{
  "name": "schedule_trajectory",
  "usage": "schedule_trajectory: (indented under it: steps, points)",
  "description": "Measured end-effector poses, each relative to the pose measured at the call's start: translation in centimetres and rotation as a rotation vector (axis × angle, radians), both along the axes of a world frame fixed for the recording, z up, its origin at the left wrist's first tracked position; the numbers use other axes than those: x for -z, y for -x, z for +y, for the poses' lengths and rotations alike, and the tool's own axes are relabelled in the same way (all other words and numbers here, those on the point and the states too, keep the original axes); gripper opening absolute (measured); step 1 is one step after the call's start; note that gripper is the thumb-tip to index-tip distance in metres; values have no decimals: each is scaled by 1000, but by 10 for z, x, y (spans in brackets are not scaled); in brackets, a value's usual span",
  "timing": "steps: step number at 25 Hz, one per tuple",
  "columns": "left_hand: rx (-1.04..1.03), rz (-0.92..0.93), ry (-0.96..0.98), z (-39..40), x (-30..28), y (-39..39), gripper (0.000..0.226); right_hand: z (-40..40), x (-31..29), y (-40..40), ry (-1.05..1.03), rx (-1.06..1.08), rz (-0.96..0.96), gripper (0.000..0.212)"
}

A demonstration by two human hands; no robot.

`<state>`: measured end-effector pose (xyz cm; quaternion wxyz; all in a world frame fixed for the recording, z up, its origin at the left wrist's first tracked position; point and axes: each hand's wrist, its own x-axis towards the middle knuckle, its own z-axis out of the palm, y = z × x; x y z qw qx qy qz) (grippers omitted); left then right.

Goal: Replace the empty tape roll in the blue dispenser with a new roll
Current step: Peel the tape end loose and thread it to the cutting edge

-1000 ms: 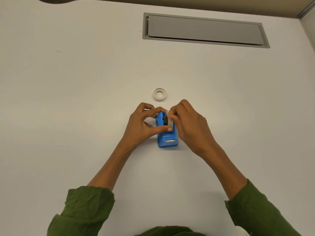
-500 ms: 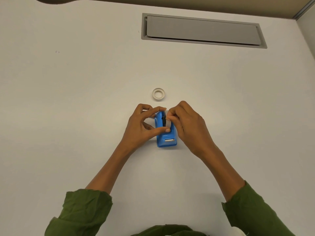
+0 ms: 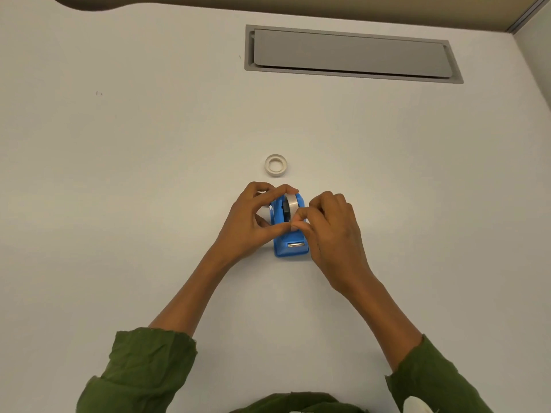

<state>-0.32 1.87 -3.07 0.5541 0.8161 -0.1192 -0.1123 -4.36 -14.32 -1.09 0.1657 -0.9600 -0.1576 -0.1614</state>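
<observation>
A blue tape dispenser (image 3: pixel 290 247) stands on the white table with its metal cutter toward me. A new roll of tape (image 3: pixel 293 204) sits in its cradle, on a black hub. My left hand (image 3: pixel 253 222) grips the dispenser, forefinger over the roll's top and thumb across the body. My right hand (image 3: pixel 331 231) pinches the loose end of the tape just in front of the roll. A white empty core (image 3: pixel 276 165) lies flat on the table beyond the dispenser, apart from both hands.
A grey recessed cable hatch (image 3: pixel 351 53) is set into the table (image 3: pixel 119 174) at the far right. The table's far edge meets a beige wall. My green sleeves fill the lower corners.
My right hand has shifted right and toward me, uncovering the roll in the dispenser and drawing the tape end forward. My left hand keeps its grip on the dispenser.
</observation>
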Motion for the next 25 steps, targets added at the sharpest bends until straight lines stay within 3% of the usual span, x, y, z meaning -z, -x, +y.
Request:
schedule_trajectory:
  steps: [6, 11, 15, 21, 25]
  points:
    - [80, 54, 16, 7, 2, 0, 58, 6, 4, 8, -78, 20, -105, 37]
    - [185, 183, 115, 22, 0, 3, 88, 7, 4, 11, -205, 9, -101, 33]
    - [189, 86, -33, 13, 5, 11, 113, 7, 8, 12, -146, 26, -169, 29]
    - [96, 44, -15, 6, 13, 13, 105, 11, 14, 22, -110, 53, -225, 26]
    - [105, 35, -25, 7, 15, 13, 105, 7, 12, 24, -233, 137, -177, 26]
